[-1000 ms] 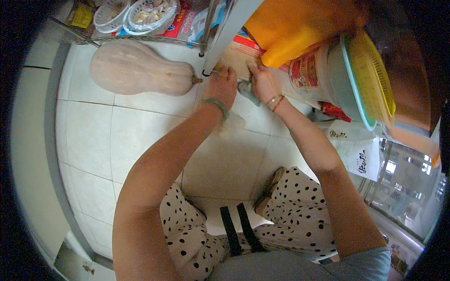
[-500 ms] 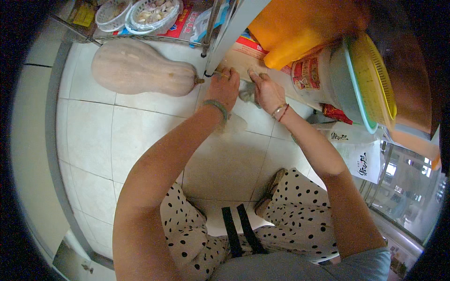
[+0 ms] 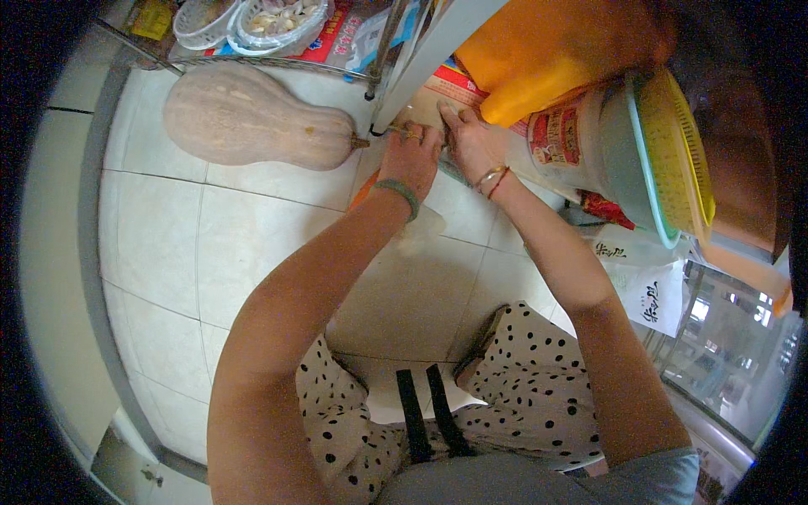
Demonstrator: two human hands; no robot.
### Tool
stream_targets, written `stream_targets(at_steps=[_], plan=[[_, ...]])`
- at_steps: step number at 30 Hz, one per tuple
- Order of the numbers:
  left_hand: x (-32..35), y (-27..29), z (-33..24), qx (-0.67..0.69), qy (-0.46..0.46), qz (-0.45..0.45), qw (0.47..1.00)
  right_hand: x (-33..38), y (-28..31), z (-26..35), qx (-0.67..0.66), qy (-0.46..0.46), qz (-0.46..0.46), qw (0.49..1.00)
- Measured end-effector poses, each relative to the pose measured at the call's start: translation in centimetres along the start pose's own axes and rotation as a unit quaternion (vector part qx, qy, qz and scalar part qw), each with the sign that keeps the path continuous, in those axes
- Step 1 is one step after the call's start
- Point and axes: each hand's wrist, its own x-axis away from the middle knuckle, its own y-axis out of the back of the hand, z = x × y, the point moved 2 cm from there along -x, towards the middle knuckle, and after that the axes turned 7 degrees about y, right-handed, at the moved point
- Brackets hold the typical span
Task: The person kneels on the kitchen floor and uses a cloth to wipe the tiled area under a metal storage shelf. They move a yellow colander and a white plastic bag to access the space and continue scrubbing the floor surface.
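Observation:
My left hand [image 3: 411, 158], with a green bead bracelet at its wrist, is curled low in front of the metal rack post. Close beside it, my right hand [image 3: 476, 150] has bent fingers, and the two hands' fingertips nearly meet. A small dark, thin thing shows between them, too hidden to name. Both hands look closed, but what they grip is covered by the fingers. An orange strip [image 3: 364, 190] shows on the floor beside my left wrist. Left of that hand, a large pale butternut squash [image 3: 252, 118] lies on its side, its stem toward the post.
White baskets [image 3: 278, 21], one holding garlic, stand on the low rack at upper left. The rack post [image 3: 425, 63] rises beside my hands. At right are an orange cloth [image 3: 539, 59], a labelled bucket [image 3: 581, 139], a turquoise basin [image 3: 641, 151], a yellow basket [image 3: 680, 151] and white bags [image 3: 648, 290].
My hands have drawn closer together, the left shifting slightly right. The grey-green thing under my right hand is now mostly hidden. An orange strip has appeared beside my left wrist.

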Motion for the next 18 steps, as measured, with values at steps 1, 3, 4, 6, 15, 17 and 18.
stream_targets(at_steps=[1, 3, 4, 6, 15, 17, 18], plan=[[0.1, 0.0, 0.1, 0.007, -0.001, 0.006, 1.000, 0.8, -0.2, -0.2, -0.029, 0.001, -0.008, 1.000], [0.6, -0.1, 0.4, 0.017, 0.007, -0.014, 1.000, 2.1, -0.2, 0.2, -0.063, 0.003, 0.010, 0.998], [0.8, -0.2, 0.6, 0.022, 0.010, -0.023, 0.999, 2.8, -0.3, 0.4, -0.065, 0.003, 0.033, 0.997], [0.8, -0.2, 0.4, 0.021, 0.020, 0.005, 1.000, 2.8, 0.4, 0.3, -0.067, 0.007, 0.045, 0.997], [0.5, -0.2, -0.3, -0.021, 0.007, 0.007, 1.000, 0.2, -0.6, 0.2, -0.075, 0.001, -0.012, 0.997], [0.9, -0.5, 0.1, -0.014, 0.007, -0.002, 1.000, 2.1, 0.4, 0.8, -0.093, -0.018, 0.032, 0.995], [1.0, -0.6, 0.1, -0.018, 0.008, -0.012, 1.000, 2.3, 0.4, 0.8, -0.091, -0.011, 0.028, 0.995]])
